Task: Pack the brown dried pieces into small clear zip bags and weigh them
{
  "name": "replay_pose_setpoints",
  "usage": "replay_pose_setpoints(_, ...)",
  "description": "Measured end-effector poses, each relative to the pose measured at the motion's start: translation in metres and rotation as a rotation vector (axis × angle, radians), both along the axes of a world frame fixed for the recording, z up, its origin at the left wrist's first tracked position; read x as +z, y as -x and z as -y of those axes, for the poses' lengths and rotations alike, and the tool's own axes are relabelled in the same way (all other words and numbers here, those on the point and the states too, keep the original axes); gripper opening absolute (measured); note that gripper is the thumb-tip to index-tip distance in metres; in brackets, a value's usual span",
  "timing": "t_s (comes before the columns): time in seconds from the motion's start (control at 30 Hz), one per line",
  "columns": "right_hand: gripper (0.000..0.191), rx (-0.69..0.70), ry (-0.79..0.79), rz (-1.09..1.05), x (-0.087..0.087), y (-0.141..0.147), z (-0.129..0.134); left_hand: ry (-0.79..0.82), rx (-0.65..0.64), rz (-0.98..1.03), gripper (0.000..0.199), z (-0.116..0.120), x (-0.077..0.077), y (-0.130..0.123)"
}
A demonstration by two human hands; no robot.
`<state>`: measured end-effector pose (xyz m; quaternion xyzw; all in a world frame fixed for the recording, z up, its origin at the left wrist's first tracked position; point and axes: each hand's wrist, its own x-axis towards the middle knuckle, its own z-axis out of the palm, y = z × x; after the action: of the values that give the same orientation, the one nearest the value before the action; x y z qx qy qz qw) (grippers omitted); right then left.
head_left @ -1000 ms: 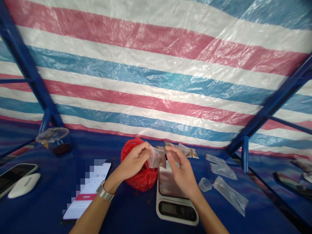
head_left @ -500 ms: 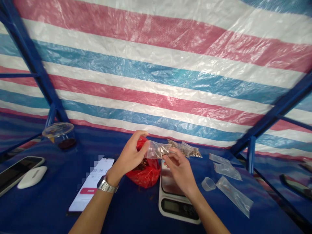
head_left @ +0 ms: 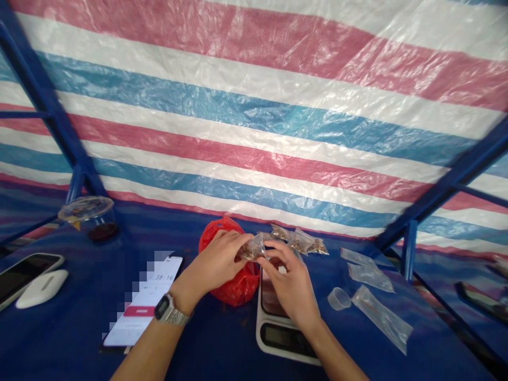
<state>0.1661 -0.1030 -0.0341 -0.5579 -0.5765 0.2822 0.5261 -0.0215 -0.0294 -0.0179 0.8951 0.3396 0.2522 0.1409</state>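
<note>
Between my hands is a small clear plastic bag (head_left: 254, 248) with brown bits inside. My left hand (head_left: 220, 256), a watch (head_left: 170, 309) on its wrist, grips the bag's left part. The fingers of my right hand (head_left: 288, 275) pinch its right end. Behind and below my left hand sits a red plastic bag (head_left: 238, 286); its contents are mostly hidden now. Under my right hand stands a white kitchen scale (head_left: 264, 338) with a dark display. Several filled clear bags (head_left: 299, 241) lie just beyond the scale.
To the right lie a small clear cup (head_left: 339, 299) and flat plastic bags (head_left: 383, 317). A phone showing a timer (head_left: 138, 312), a white case (head_left: 42, 288), another phone (head_left: 27, 275) and a lidded tub (head_left: 93, 219) are on the left. Striped sheeting (head_left: 254, 132) rises behind the blue table.
The small bag has turned, its filled part now near my left fingers, and looks bunched up. My left hand has moved right and covers more of the red bag's opening.
</note>
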Motion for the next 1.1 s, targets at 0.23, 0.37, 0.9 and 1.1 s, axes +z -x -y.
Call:
replay_pose_setpoints(0.23, 0.05, 0.08, -0.095, 0.088, -0.002, 0.0, 0.003, 0.264, 0.027, 0.194, 0.036, -0.004, 0.003, 0.005)
replay_pose_setpoints(0.37, 0.049, 0.134, -0.12, 0.194, -0.006, -0.001, 0.004, 0.298, 0.013, 0.225, 0.036, -0.008, 0.002, 0.009)
replay_pose_setpoints(0.9, 0.05, 0.194, -0.161, 0.37, -0.011, -0.008, 0.002, 0.028, 0.126, 0.053, 0.052, -0.016, -0.014, 0.011)
replay_pose_setpoints(1.1, 0.051, 0.154, -0.187, 0.418, -0.005, -0.009, 0.004, -0.034, 0.12, 0.052, 0.041, -0.016, -0.01, 0.012)
